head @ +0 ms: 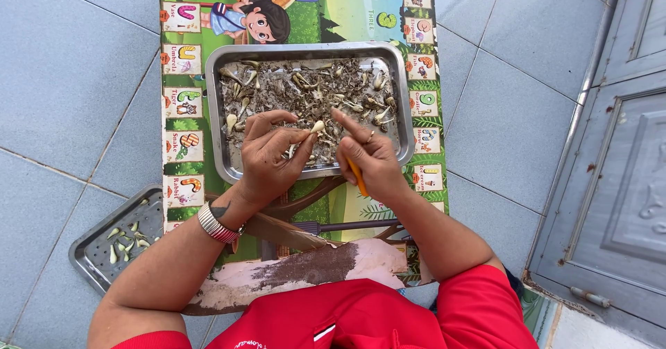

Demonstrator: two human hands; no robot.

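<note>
Head view, looking straight down. We saw a pale garlic clove (318, 125) pinched between the thumb and fingertips of the left hand (272, 156), held just above the near half of a rectangular steel tray (309, 48). The right hand (371, 158) lay just beside it, its forefinger stretched toward the clove and its other fingers curled tight around an orange-handled tool (357, 176), whose tip we could not make out. A banded metal bracelet (216, 225) circled the left wrist.

The tray held a grey-brown litter of dry papery skins (305, 92) with more pale cloves scattered through it. It rested on a low table covered with a children's alphabet chart (361, 16): a green cartoon scene in the centre, bordered down both long sides by small white rectangular cards, each with a coloured letter and a little drawing. The chart's near edge was worn through to pink and brown.

A second, smaller steel tray (97, 252) sat on the grey floor tiles at our left, holding a few peeled cloves (125, 241). A grey panelled door (624, 148) stood at right.
</note>
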